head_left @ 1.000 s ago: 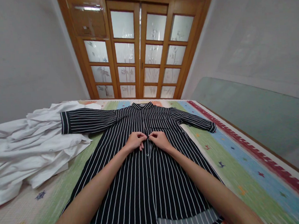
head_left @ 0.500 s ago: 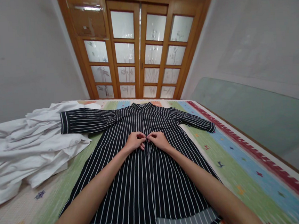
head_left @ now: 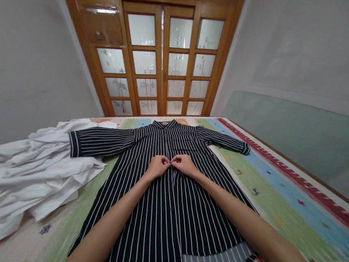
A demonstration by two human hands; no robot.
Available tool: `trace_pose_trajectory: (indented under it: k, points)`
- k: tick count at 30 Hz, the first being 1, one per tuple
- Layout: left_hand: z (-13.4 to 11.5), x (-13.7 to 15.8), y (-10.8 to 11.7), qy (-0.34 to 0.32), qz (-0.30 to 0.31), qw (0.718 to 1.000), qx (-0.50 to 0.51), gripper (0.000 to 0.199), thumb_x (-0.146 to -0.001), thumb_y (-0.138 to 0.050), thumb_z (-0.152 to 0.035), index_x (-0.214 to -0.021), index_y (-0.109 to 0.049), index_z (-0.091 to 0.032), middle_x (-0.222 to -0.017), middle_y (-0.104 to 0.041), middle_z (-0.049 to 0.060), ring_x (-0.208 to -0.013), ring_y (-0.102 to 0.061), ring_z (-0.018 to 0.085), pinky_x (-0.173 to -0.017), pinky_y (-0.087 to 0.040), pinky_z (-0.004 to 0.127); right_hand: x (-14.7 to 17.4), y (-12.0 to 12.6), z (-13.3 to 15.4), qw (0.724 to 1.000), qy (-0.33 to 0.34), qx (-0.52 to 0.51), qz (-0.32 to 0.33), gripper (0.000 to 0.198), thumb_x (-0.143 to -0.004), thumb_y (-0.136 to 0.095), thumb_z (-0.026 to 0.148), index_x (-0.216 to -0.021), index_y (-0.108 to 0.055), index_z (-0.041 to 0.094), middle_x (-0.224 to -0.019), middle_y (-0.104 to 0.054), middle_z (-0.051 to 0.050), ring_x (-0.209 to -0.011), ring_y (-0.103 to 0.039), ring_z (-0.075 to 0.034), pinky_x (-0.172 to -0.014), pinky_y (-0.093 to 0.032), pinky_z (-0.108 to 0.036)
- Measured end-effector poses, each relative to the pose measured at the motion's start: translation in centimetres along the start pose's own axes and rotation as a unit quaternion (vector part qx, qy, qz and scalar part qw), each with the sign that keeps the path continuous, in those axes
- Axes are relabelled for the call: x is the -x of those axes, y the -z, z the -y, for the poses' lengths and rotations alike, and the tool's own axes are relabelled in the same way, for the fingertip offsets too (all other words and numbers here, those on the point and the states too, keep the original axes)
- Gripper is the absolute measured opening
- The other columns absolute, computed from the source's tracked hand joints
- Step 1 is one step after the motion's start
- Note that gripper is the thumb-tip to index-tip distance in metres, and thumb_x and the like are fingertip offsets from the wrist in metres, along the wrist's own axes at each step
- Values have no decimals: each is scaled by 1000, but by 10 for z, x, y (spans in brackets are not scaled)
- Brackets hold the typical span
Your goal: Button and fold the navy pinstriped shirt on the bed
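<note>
A black shirt with white stripes (head_left: 151,214) lies spread out front side up, its collar at the far end and its hem toward me. Both sleeves stretch out to the sides. At the middle of the front opening, my left hand (head_left: 158,166) pinches the placket edge between thumb and fingers. Right beside it, fingertips nearly touching, my right hand (head_left: 183,164) pinches the other side of the placket. Whatever button sits between the fingertips is hidden. Below the hands the front edges lie close together, with a small dark button showing.
A crumpled white garment (head_left: 43,171) lies to the left, partly under the striped sleeve. Beneath everything is a colourful patterned bed cover (head_left: 277,187). A pale green board (head_left: 299,124) stands along the right wall, and wooden glazed doors (head_left: 160,59) close off the far end.
My left hand's fingers have curled in more tightly at the placket. Both hands stay at nearly the same spot, and the shirt lies as before.
</note>
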State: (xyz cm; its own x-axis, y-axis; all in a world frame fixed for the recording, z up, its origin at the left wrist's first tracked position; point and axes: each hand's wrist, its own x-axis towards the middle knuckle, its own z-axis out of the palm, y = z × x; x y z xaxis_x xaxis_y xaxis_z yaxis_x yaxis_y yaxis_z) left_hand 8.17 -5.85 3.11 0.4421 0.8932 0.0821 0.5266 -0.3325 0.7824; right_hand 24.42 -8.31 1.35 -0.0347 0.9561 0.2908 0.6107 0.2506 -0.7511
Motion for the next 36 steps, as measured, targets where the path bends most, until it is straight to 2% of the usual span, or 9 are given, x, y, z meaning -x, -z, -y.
trace_pose_trajectory:
  k: [9, 16, 21, 26, 31, 36]
  points:
    - [-2, 1, 0, 17, 19, 999, 38, 10, -86, -53, -13, -91, -61, -14, -62, -62, -3, -33, -50, 7, -34, -36, 17, 1, 0, 0, 1000, 7, -19, -2, 10, -73, -64, 14, -75, -73, 15, -68, -70, -2, -59, -58, -12, -57, -43, -22]
    - [1, 0, -2, 19, 15, 996, 86, 7, -86, -53, -10, -87, -58, -14, -76, -66, 0, -38, -57, 5, -33, -38, 13, -1, -1, -5, 999, 16, -33, -10, 9, -74, -66, 16, -77, -74, 15, -67, -69, -2, -58, -57, -12, -56, -43, -22]
    - [2, -2, -2, 36, 25, 992, 118, 6, -85, -55, -8, -84, -59, -14, -68, -65, -1, -37, -59, 7, -33, -41, 14, 0, -2, -4, 999, 16, -39, -9, 8, -73, -66, 16, -76, -73, 15, -68, -69, -2, -57, -57, -11, -56, -43, -22]
    - [3, -5, -2, 100, 1, 974, 206, 11, -81, -62, -5, -83, -55, -13, -58, -62, -3, -40, -62, 11, -39, -49, 17, 0, -1, -3, 999, 3, -46, -3, 8, -73, -66, 16, -76, -73, 15, -68, -69, -2, -57, -57, -11, -56, -43, -22]
    - [4, -7, -2, 137, -4, 961, 239, 11, -78, -66, -5, -78, -57, -11, -52, -63, 0, -48, -67, 15, -49, -57, 23, 0, -1, -3, 998, 5, -55, 7, 8, -72, -65, 16, -76, -73, 15, -68, -69, -3, -58, -58, -12, -58, -44, -22]
    - [2, -8, -1, 155, -16, 955, 253, 12, -76, -72, -17, -70, -64, -10, -58, -68, 4, -55, -70, 17, -54, -58, 24, -1, -1, -6, 998, 2, -56, 9, 8, -71, -66, 16, -75, -72, 15, -65, -67, -1, -56, -56, -11, -56, -43, -22]
